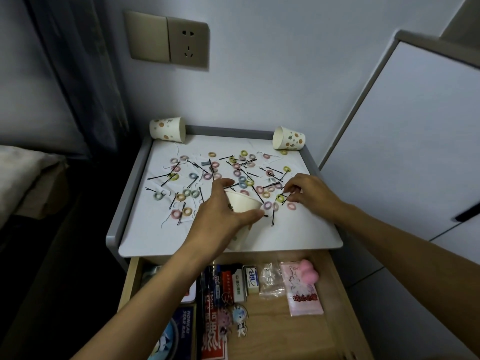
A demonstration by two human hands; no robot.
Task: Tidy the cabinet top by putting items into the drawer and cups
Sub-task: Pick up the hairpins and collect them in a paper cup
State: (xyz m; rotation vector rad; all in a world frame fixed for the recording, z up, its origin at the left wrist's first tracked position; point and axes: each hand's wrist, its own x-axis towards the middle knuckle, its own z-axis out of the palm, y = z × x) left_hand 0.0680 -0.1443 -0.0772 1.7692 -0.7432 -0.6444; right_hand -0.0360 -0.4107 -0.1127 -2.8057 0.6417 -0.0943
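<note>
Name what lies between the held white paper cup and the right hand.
Head view: small coloured hair ties and black bobby pins lie between white paper cup and right hand.

Hair ties [193, 175] and pins [158, 176] lay scattered on cabinet top [298, 229]; left cup [167, 128], right cup [288, 138] at its upper corners; drawer [285, 331] below.

Matt paper cup [242, 203], wooden drawer [335, 276]

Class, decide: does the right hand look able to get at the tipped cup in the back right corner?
Probably yes: only flat hair ties and hairpins lie between the right hand and the tipped cup; nothing tall intervenes.
</note>
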